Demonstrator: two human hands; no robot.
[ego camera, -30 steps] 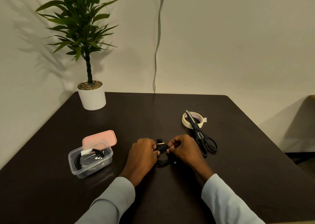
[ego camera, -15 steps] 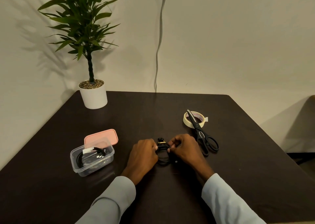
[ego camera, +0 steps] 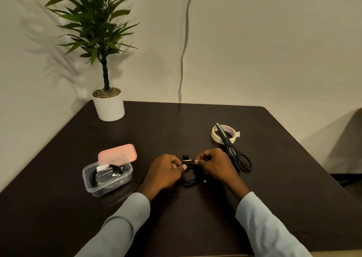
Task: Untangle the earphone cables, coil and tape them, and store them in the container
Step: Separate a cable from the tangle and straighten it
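On earphone coil (ego camera: 189, 175), both hands pinching.

Black earphone coil (ego camera: 188, 175) on table; another coil, taped, lies in the clear container (ego camera: 107, 176)

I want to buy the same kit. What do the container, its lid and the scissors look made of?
Container: clear glossy plastic, since the coiled cable inside shows through the wall. Lid: opaque pink plastic, matte. Scissors: black throughout; the handles look like plastic, the blades probably coated metal, hard to tell.
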